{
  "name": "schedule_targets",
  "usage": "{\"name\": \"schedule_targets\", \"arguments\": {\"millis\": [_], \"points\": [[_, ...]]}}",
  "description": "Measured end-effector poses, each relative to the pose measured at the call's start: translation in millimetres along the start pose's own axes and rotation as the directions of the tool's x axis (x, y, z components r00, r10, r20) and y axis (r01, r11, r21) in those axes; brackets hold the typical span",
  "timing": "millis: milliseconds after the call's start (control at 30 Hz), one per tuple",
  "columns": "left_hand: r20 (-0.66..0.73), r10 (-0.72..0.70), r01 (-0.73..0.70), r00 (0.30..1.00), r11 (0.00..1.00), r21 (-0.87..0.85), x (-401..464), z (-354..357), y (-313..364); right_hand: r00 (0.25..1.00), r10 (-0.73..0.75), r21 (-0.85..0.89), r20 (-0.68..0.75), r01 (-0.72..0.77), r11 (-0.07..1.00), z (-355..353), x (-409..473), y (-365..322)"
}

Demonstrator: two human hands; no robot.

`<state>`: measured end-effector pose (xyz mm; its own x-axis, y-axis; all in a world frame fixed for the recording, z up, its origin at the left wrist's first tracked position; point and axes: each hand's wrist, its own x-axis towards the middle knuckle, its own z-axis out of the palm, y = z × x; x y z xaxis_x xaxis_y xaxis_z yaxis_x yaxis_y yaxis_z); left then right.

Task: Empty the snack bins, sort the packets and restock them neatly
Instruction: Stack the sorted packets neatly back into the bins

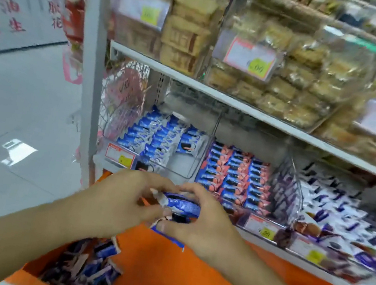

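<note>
While both hands meet in front of the lower shelf, the left hand point(129, 197) and the right hand point(197, 215) hold together a small stack of blue packets point(180, 209), fingers curled around it from both sides, just below the front edge of the bins. The task seems to be well in its restocking part: the left clear bin point(178, 168) already has rows of blue packets standing at its left and back, but its front right part is bare, so more packets should go there. The middle bin point(233, 174) with blue and pink packets looks full and tidy, and the right bin point(334, 209) with purple and white packets also looks filled, though it is blurred. In the orange container point(161, 273) below, a pile of mixed loose packets point(85, 269) waits for sorting, so work is left. Above the left bin the upper shelf edge point(215, 90) hangs low, so the hands probably must enter from the front, over the bin's clear wall with its price label point(119, 155).
</note>
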<state>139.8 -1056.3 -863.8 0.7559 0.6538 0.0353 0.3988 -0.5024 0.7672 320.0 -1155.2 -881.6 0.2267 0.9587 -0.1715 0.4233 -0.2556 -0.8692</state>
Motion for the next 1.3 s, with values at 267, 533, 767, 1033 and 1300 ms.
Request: {"name": "schedule_targets", "arguments": {"millis": [267, 533, 767, 1033, 1300], "points": [[-0.115, -0.257, 0.163, 0.960, 0.840, -0.517, 2, 0, 31, 0.977, 0.009, 0.096, -0.212, 0.012, 0.995, -32, -48, -20], [-0.054, -0.385, 0.253, 0.921, 0.700, -0.668, 16, 11, 34, 0.952, -0.115, 0.050, -0.284, 0.134, 0.990, -55, -48, -20], [0.050, -0.418, 0.286, 0.907, 0.526, -0.801, 29, 24, 33, 0.951, -0.104, 0.112, -0.290, 0.142, 0.984, -61, -39, -14], [0.123, -0.256, 0.259, 0.959, 0.612, -0.747, 22, 16, 28, 0.927, -0.053, 0.134, -0.372, 0.110, 0.985, -63, -30, -9], [0.025, -0.282, 0.202, 0.959, 0.619, -0.759, 15, 22, 36, 0.936, 0.052, 0.452, -0.347, 0.119, 0.884, -59, -31, -14]]}}
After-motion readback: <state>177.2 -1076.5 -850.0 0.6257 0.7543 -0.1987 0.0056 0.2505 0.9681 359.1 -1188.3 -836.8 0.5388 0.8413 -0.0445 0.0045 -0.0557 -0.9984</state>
